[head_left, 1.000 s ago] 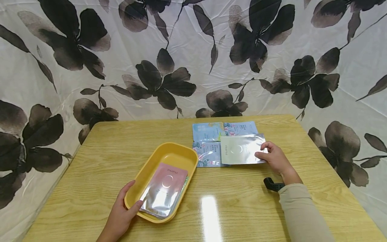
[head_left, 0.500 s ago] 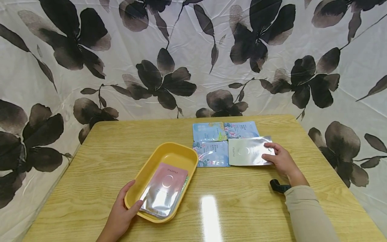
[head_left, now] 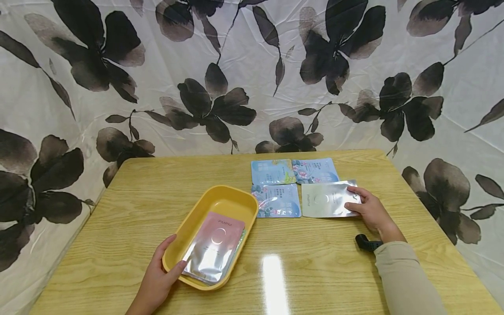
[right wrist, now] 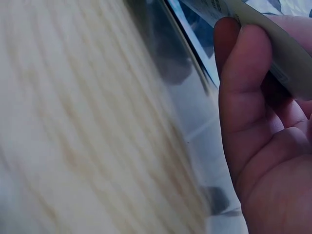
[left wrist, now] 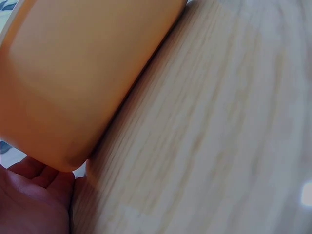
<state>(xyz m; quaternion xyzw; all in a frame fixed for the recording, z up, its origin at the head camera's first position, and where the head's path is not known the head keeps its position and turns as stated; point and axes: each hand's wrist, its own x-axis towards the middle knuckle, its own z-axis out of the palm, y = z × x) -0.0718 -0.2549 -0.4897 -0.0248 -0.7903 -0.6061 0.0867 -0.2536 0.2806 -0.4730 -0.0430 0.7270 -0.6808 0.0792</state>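
My left hand [head_left: 158, 272] grips the near left corner of a yellow plastic tray [head_left: 179, 236], thumb over the rim. In the left wrist view, my fingers are at the foot of the tray's wall [left wrist: 83, 73]. A pink and silver face mask packet [head_left: 214, 247] lies in the tray, on top of at least one greenish packet. My right hand [head_left: 372, 214] pinches the right end of a pale green and silver face mask packet [head_left: 324, 200]. In the right wrist view, the thumb presses on this packet [right wrist: 287, 58]; its far end is out of view there.
Blue face mask packets lie at the back of the wooden table [head_left: 157, 192]: a plain blue one [head_left: 271, 171], a flowered one [head_left: 315, 170] beside it, and another flowered one [head_left: 277, 201] in front. A flower-printed cloth [head_left: 236, 65] hangs behind the table.
My right hand has moved right and slightly nearer with the pale green packet, uncovering more of the flowered blue packets. The left hand and tray have stayed in place.
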